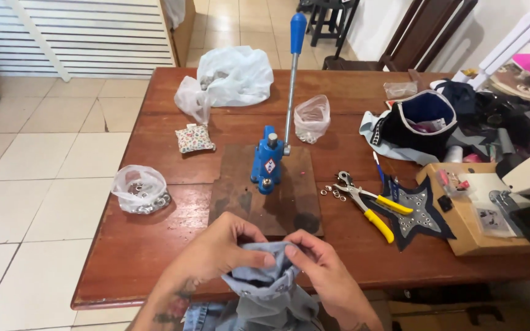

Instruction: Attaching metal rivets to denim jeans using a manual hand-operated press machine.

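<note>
Denim (269,288) pinched between both hands.

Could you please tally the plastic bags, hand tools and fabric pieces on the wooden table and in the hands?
Plastic bags: 3, a large white bag, a clear bag and a clear bag of metal rings.
Tools: 2, a blue lever press and yellow-handled pliers.
Fabric pieces: 2, a dark star and the grey-blue cloth in the left hand and right hand.
Total: 7
</note>
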